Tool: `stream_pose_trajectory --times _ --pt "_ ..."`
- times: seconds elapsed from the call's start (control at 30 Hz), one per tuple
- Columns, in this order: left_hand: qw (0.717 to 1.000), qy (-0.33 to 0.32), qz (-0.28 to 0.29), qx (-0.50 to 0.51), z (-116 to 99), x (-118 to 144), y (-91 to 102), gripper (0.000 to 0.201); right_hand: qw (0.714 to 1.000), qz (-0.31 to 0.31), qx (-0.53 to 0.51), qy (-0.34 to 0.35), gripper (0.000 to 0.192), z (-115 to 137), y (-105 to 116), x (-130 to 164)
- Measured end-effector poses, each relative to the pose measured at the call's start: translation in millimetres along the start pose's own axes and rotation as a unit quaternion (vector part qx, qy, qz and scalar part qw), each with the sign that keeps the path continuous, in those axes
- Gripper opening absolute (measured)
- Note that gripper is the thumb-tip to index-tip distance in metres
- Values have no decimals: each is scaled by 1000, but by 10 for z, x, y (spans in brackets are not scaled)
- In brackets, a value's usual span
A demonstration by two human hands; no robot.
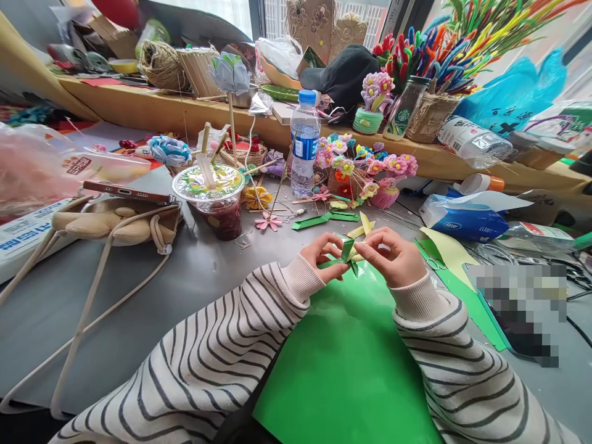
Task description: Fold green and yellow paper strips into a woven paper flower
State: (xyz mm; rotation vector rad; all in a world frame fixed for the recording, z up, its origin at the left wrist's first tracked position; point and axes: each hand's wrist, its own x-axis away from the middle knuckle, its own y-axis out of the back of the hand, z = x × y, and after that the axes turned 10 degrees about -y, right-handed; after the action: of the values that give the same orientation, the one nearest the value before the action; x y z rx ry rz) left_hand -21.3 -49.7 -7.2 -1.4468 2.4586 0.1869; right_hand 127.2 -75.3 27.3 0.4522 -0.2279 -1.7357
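Between my two hands is a small folded paper piece (347, 248), green with pale yellow parts. My left hand (325, 257) is closed, its fingertips pinching the green side. With thumb and fingers, my right hand (391, 254) pinches the yellow side; part of the piece is hidden behind the fingers. Beneath both hands lies a large glossy green sheet (351, 364). Just beyond them are a folded yellow paper piece (362, 227) and folded green strips (325, 219). A pink paper flower (268, 222) rests farther left.
A lidded cup (222, 213) of dark drink and a bag (115, 223) with a phone on it stand left. Behind are a water bottle (304, 148) and yarn flowers (370, 166). At right lie scissors (433, 262), a tissue pack (465, 216) and a partly blurred device (518, 314).
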Motion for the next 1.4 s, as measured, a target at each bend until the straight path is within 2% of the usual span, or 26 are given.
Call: stream_pose_trajectory --times 0.2,0.47,0.6,0.73,0.83,0.93,1.07,1.17,1.27,1.4 --pt "999 20 -2 45 -16 1 -8 30 1000 -18 1 -22 22 -6 -33 18" --pt "996 18 -50 69 -74 -18 -6 33 996 -35 -75 -30 21 -23 -71 5" --pt "996 2 -81 44 -90 -3 -35 32 995 -32 -91 -21 20 -46 -84 2" --pt "993 -53 -107 -1 -88 17 -59 28 995 -17 -99 0 20 -75 -53 -17" --pt "988 -101 -103 -51 -72 32 -49 25 997 -2 -68 46 16 -71 24 -41" --pt "980 -140 -98 -104 -57 48 -32 22 990 -18 23 138 12 -24 118 -44" --pt "972 -170 -91 -134 -50 63 -30 19 955 -73 152 244 13 68 190 -8" --pt "968 -176 -100 -149 -51 74 -43 18 929 -75 205 298 14 113 198 6" --pt "965 -177 -105 -163 -47 85 -52 17 908 -61 248 333 12 121 196 -6" --pt "954 -213 -96 -188 -37 91 -42 15 900 -49 275 334 12 109 199 -21"
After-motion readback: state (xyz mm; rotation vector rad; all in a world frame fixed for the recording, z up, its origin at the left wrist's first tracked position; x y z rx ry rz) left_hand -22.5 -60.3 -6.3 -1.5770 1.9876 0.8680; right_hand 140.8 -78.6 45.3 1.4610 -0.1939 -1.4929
